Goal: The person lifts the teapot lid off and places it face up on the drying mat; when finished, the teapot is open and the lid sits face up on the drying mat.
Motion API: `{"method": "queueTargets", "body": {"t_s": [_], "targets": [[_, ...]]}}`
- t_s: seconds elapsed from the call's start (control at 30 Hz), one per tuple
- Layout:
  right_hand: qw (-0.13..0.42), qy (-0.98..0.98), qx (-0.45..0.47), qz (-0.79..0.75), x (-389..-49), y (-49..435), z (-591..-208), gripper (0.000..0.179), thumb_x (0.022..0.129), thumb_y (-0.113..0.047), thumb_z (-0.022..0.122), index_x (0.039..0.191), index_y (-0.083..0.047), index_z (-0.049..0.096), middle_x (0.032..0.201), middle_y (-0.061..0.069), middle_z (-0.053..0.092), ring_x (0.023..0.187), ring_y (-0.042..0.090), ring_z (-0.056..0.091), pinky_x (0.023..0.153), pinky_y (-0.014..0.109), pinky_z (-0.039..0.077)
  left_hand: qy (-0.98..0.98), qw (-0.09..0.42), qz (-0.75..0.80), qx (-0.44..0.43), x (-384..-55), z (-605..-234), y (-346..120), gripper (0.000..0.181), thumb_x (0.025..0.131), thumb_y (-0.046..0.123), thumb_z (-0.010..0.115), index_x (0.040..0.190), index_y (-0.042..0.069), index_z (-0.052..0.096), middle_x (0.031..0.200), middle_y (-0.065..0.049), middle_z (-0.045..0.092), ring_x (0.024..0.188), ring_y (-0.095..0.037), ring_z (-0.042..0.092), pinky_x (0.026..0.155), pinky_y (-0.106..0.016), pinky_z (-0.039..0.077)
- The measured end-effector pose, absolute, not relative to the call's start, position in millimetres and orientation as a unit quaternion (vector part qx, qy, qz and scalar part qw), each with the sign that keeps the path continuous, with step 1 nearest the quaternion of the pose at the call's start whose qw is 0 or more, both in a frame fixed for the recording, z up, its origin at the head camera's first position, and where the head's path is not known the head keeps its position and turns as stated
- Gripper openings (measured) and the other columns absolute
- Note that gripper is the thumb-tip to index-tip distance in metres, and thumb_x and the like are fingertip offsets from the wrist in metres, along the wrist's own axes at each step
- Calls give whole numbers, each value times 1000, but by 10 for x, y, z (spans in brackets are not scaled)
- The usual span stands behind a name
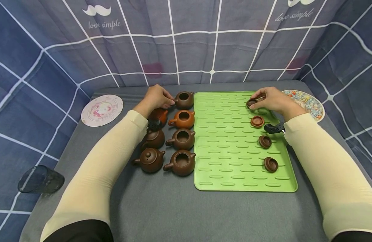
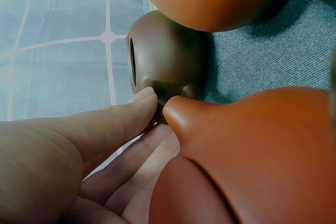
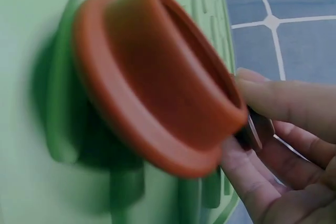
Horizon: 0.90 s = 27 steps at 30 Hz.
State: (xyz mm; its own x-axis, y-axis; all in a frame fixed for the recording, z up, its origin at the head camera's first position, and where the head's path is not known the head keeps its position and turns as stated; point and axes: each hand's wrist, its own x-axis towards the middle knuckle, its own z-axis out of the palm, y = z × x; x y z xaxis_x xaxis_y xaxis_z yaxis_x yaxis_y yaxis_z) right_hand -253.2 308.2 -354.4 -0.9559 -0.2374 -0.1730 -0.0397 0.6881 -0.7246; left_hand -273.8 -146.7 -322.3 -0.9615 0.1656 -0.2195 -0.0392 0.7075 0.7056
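At the far end of a column of lidless teapots stands a dark brown teapot [image 1: 188,104], its top opening showing. My left hand [image 1: 157,97] pinches its handle between thumb and fingers; in the left wrist view the thumb lies right at the handle of this brown teapot [image 2: 170,51]. An orange lidded teapot [image 2: 273,150] is close beside those fingers. Over the far right of the green mat [image 1: 225,183], my right hand [image 1: 272,99] pinches a dark brown teapot lid [image 1: 251,103]. Nearer me an orange-red lid [image 1: 257,121] lies upside down on the mat.
Two more brown lids [image 1: 265,142] lie on the mat's right side. An orange lidless teapot [image 1: 187,125] and several brown teapots [image 1: 151,161] stand left of the mat. A pink round plate [image 1: 102,111], a patterned plate [image 1: 306,101] and a dark glass [image 1: 42,179] lie farther out.
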Motion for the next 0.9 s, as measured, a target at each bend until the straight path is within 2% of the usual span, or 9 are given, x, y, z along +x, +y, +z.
{"method": "queueTargets", "body": {"t_s": [0.23,0.37,0.53,0.67,0.8,0.9], "targets": [[111,929,-100,-337,-2571,3049,-3580,46,91,-17,87,127,3,67,123,25,65,110,39,60,97,53,42,910,143,388,30,-2748,-3219,-1476,18,95,9,82,109,-3,81,96,-20,77,91,-31,77,67,-29,61],[117,933,-104,-324,-2559,3069,-3546,54,91,-18,87,134,4,65,129,29,62,115,43,59,100,58,42,911,148,385,25,-2746,-3206,-1474,18,95,10,82,108,-2,81,94,-19,77,90,-29,77,68,-29,61],[137,925,-90,-343,-2490,3130,-3481,65,95,-24,83,147,4,55,142,30,55,128,48,54,104,63,42,921,171,350,31,-2743,-3145,-1474,29,97,23,81,113,-1,79,101,-20,77,89,-27,77,71,-29,61],[132,925,-76,-347,-2436,3177,-3427,66,97,-31,81,148,2,54,144,29,54,130,48,52,103,63,42,928,185,321,44,-2709,-3046,-1483,39,99,32,79,122,0,76,106,-20,75,88,-26,74,76,-34,60],[118,930,-74,-341,-2384,3204,-3381,68,98,-36,79,148,2,54,143,29,55,129,47,52,102,63,42,931,168,322,48,-2643,-2935,-1517,39,99,35,77,122,3,77,106,-19,74,88,-28,73,82,-41,59],[106,931,-76,-340,-2330,3206,-3344,69,98,-39,79,148,2,54,143,29,55,129,47,51,102,65,41,939,142,305,68,-2561,-2837,-1561,43,99,41,76,123,7,77,108,-17,75,97,-31,70,87,-45,56]]}}
